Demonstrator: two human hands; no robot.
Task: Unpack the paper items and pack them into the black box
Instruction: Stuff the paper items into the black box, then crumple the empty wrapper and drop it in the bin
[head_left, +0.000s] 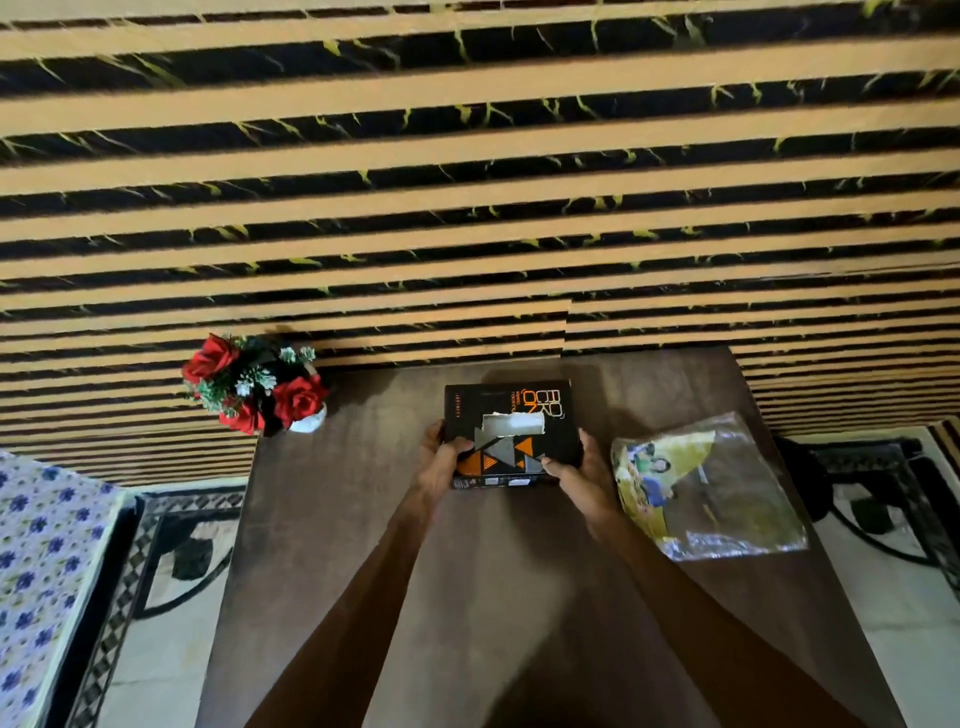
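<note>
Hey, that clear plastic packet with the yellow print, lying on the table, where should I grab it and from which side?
Probably the plastic packet's near-left edge, reached by the right hand from its left. It lies flat and crinkled beside the black box, so pinching a loose edge should lift it more surely than pressing on its flat middle.

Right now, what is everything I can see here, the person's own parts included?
black box: one, black with orange and grey triangles, torn slot on top, held over the middle of the table.
plastic packet: one, clear with yellow print, flat on the table to the right of the box.
flower vase: one, white with red roses, far left corner of the table.
table: one, dark brown.
patterned cloth: one, white with blue flowers, far left.
left hand: one, gripping the box's left end.
right hand: one, gripping its right end.
</note>
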